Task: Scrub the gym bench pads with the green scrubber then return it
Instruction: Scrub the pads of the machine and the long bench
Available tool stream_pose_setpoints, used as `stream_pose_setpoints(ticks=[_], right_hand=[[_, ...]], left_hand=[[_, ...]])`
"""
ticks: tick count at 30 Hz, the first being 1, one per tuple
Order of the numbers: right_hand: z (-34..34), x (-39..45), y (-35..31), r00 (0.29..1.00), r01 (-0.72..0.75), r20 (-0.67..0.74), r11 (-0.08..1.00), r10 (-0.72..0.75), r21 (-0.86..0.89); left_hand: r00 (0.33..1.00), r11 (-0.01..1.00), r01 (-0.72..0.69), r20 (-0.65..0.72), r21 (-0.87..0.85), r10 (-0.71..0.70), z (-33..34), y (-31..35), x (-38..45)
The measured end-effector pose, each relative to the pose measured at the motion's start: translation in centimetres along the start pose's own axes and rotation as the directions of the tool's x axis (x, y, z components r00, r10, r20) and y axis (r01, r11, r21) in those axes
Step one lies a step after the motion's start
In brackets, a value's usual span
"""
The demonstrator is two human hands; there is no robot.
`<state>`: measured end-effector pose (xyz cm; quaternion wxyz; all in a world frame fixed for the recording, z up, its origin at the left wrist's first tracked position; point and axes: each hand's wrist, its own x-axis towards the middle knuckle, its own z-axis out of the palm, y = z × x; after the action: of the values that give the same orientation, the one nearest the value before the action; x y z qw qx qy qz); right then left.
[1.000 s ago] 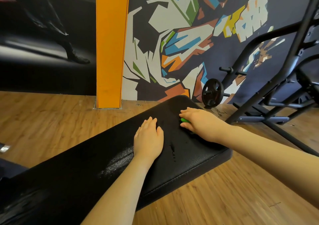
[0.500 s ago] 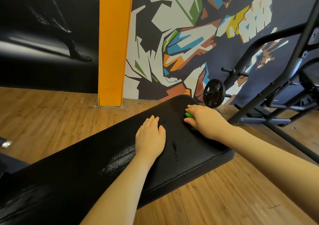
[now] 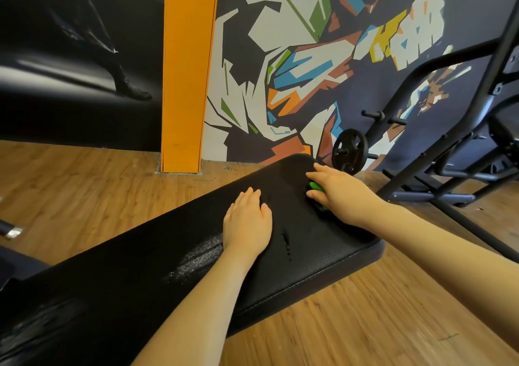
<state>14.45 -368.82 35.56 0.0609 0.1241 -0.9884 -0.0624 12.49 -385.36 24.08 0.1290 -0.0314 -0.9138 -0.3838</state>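
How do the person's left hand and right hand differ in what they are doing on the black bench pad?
The left hand lies flat and holds nothing; the right hand grips the green scrubber. The left hand rests mid-pad; the right hand is near the far end. Both are on the black padded gym bench pad.

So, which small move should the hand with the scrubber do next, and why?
Probably draw the green scrubber back along the black padded bench toward its near edge: the right hand holds it at the far end, and wet streaks lie nearer.
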Motion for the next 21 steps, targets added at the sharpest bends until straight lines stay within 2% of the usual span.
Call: stream_pose_setpoints(ticks=[3,8,16,21], right_hand=[[-0.2,1.7,-0.1,1.000,-0.022,-0.017,1.000,0.022,0.020],[-0.5,2.2,-0.2,0.996,-0.082,0.044,0.996,0.080,0.035],[-0.4,-0.7,0.6,0.997,-0.076,0.034,0.997,0.075,0.016],[-0.6,-2.5,0.8,0.995,-0.068,0.079,0.998,0.066,0.016]], left_hand=[[1.000,1.000,0.001,-0.003,-0.002,-0.001,0.0,0.0,0.0],[1.000,1.000,0.004,-0.005,-0.008,-0.004,-0.1,0.0,0.0],[1.000,1.000,0.010,-0.009,-0.023,-0.010,0.0,-0.1,0.0],[1.000,1.000,0.010,-0.001,-0.020,-0.010,0.1,-0.1,0.0]])
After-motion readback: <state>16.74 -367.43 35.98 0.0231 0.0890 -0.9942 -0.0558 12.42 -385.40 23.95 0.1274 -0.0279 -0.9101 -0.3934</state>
